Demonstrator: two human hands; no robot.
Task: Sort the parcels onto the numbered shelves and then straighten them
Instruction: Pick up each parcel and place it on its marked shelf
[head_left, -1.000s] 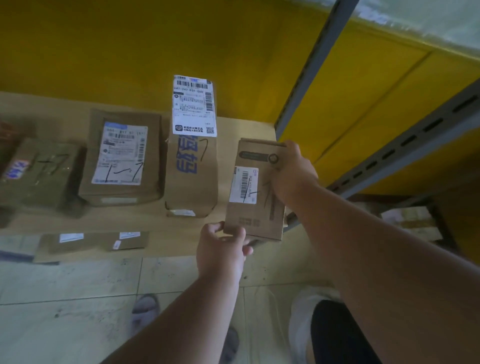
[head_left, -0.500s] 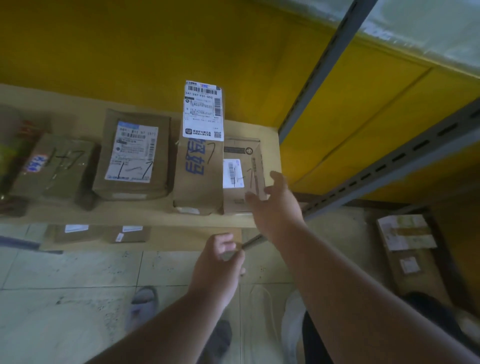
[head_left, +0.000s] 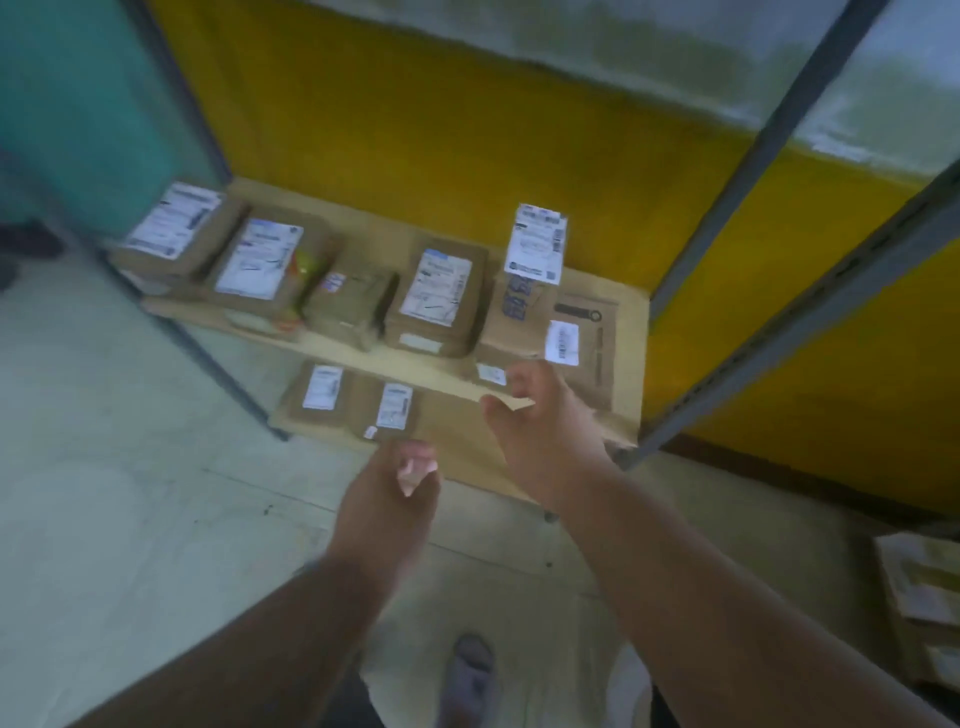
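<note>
Apparently both hands (head_left: 545, 436) hover empty before 6 shelved parcels (head_left: 439, 296).

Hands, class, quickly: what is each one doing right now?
Left hand: loosely curled, holding nothing.
Right hand: fingers relaxed, empty, near the shelf edge.

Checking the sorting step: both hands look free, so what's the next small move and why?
Probably reach for another parcel: the left hand and right hand hold nothing, and the small box already lies on the shelf beside the tall box.
</note>
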